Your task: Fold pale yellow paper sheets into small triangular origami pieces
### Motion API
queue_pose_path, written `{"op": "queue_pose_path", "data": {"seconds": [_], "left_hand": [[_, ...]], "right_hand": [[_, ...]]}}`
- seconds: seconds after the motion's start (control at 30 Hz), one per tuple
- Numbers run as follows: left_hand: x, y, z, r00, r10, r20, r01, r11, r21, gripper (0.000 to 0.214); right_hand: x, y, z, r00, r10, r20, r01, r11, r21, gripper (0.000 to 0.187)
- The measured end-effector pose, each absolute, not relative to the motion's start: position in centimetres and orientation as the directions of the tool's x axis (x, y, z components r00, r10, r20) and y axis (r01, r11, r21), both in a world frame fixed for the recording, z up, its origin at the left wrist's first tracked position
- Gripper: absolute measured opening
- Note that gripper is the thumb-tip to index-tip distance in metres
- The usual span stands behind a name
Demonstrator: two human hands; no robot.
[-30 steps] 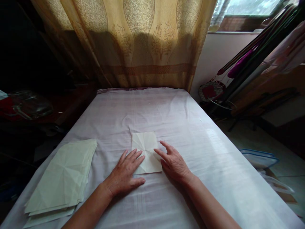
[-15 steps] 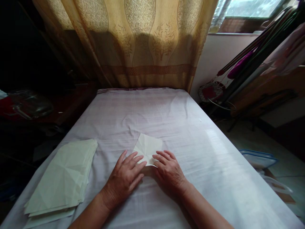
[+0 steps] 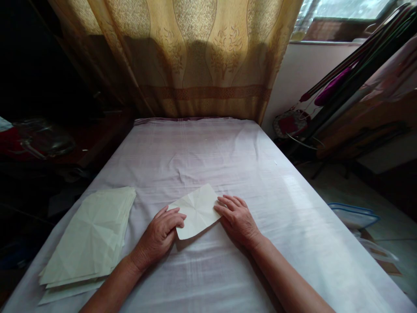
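a cream creased sheet [image 3: 197, 208] is between the two hands on a pale cloth [image 3: 208, 150], turned askew, with fold lines fanning out from its middle. its near edge stands a little above the cloth and drops a shadow there. the left hand [image 3: 160, 230] is closed on the left edge of the sheet, fingers curled over the top and the thumb mostly out of sight. the right hand [image 3: 240, 221] is at the right corner of the sheet, fingers bent together and touching it; its thumb is hidden, so i cannot tell whether it pinches the paper or only rests there. to the left of the sheet, well apart from it, lies an uneven stack of papers [image 3: 86, 243] in a similar cream, the top one creased too. beyond the sheet, past the far end of the cloth, hangs a gold patterned curtain [image 3: 197, 74].
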State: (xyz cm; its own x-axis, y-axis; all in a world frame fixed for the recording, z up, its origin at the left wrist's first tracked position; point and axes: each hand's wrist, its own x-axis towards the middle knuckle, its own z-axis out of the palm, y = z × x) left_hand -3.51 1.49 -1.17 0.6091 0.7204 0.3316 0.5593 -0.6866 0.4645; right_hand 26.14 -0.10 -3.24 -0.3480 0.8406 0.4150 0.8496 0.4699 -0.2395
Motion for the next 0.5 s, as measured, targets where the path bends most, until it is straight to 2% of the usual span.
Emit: {"op": "queue_pose_path", "data": {"seconds": [0.13,0.33,0.5], "left_hand": [[-3.7,1.5,-1.1,0.626,0.713,0.315,0.583,-0.697,0.418,0.025],[-4.7,3.0,-1.7,0.566,0.728,0.385,0.689,-0.675,0.264,0.040],[-5.0,2.3,-1.7,0.583,0.714,0.388,0.715,-0.677,0.173,0.046]], "right_hand": [[26.9,-0.2,-3.2,-0.335,0.838,0.431,0.852,0.465,-0.242,0.029],[27.1,-1.3,-2.8,-0.403,0.801,0.442,0.800,0.543,-0.254,0.022],[26.8,-2.1,-2.6,-0.416,0.795,0.442,0.790,0.556,-0.257,0.021]]}}
